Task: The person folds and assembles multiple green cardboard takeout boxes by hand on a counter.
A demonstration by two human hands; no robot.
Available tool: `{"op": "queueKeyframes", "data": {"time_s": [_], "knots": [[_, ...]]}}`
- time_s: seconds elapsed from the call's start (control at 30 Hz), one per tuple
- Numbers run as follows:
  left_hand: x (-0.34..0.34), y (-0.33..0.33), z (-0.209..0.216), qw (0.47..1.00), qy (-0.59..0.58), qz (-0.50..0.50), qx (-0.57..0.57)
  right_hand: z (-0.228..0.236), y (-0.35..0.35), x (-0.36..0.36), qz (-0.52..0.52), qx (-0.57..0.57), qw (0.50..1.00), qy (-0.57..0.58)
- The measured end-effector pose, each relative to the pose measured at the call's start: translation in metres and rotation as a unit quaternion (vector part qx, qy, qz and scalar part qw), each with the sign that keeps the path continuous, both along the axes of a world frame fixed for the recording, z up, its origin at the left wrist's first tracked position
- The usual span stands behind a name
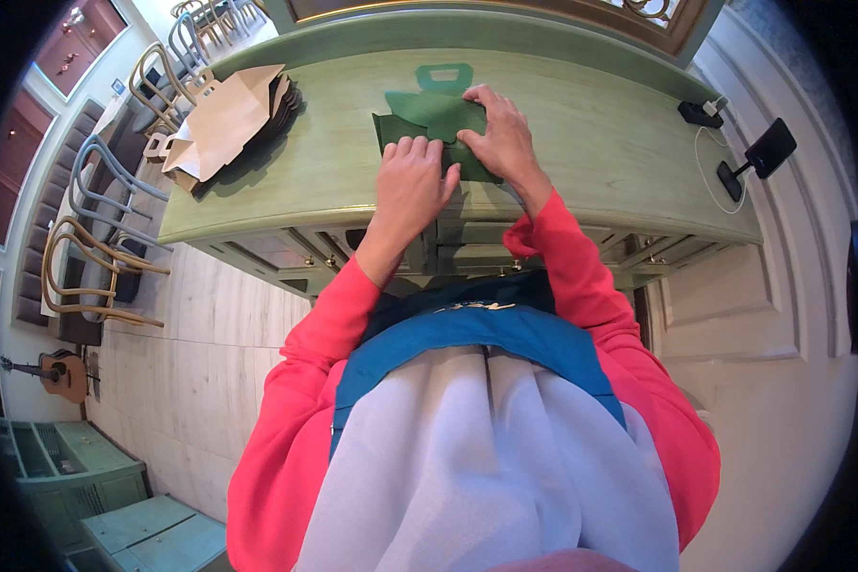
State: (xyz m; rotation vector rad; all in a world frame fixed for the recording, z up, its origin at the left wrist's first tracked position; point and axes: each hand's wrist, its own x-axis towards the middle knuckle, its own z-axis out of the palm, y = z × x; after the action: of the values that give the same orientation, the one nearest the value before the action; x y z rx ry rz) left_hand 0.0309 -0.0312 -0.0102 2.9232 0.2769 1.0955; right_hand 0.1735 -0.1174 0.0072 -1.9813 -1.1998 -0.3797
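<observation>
Left hand [410, 186], then right hand [507, 143], on a creased dark-green paper-like bag [450, 112] atop a pale-green wooden cabinet [629, 143].
Left fingers close together, slightly bent, any grip unclear; right thumb and forefinger spread wide, gripping nothing; bag's long axis runs front-to-back, its cut-out handle [445, 69] pointing away.

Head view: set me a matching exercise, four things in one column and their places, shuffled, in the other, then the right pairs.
Things:
1. Green folded piece
2. Brown paper bags
3. Guitar
4. Black device on a stand

Places:
A. At the right end of the cabinet top
B. Off the cabinet, near the picture's left edge
C. Under the left hand and right hand
D. Piled at the cabinet top's left end

Pairs: 1-C, 2-D, 3-B, 4-A
</observation>
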Motion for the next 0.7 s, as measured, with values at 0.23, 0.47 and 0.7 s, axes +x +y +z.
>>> {"op": "queueKeyframes", "data": {"time_s": [0.23, 0.47, 0.7], "knots": [[0.004, 0.012, 0.007, 0.996, 0.048, -0.009, 0.069, 0.003, 0.001, -0.003, -0.025, -0.030, 0.999, 0.002], [0.007, 0.026, 0.003, 0.993, -0.008, -0.087, 0.079, -0.001, 0.003, 0.005, 0.001, -0.005, 1.000, -0.021], [0.012, 0.036, 0.008, 0.989, 0.055, -0.137, -0.029, -0.003, -0.006, 0.004, 0.044, -0.020, 0.999, -0.009]]}}
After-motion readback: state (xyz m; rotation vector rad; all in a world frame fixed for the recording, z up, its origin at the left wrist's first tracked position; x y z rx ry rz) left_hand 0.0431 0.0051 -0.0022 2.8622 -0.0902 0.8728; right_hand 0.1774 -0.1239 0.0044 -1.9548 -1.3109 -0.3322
